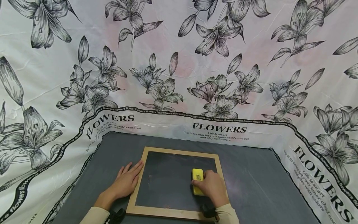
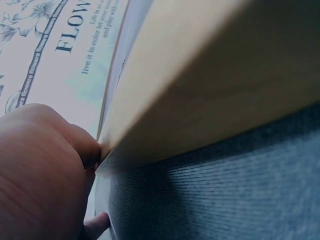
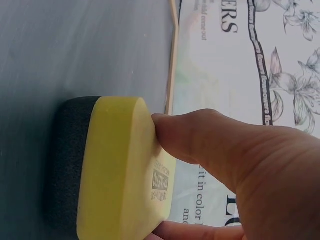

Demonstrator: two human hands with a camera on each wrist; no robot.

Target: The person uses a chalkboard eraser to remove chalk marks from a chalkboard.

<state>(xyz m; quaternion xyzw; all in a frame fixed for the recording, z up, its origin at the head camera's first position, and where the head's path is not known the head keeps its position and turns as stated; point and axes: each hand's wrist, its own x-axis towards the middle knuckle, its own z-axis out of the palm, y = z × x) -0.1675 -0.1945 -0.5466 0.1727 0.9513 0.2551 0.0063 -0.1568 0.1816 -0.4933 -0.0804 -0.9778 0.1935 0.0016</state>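
A small chalkboard (image 1: 170,180) in a light wooden frame (image 1: 156,212) lies on the grey cloth. My right hand (image 1: 213,188) grips a yellow board eraser (image 1: 198,175) near the board's right side. In the right wrist view the black felt of the eraser (image 3: 112,165) faces the board surface, thumb and fingers at its yellow body. At the left, my left hand (image 1: 126,182) rests with straight fingers against the frame's left edge; the left wrist view shows its fingertips at the wooden side (image 2: 200,110). A faint chalk mark (image 1: 149,180) shows on the board's left part, with a small smudge (image 1: 167,207) near its lower edge.
Dark grey cloth (image 1: 257,180) surrounds the board. A white curtain-like sheet (image 1: 167,40) printed with black lilies and the word FLOWERS stands behind and along both sides. Dark wrist devices (image 1: 116,215) sit at both sleeves.
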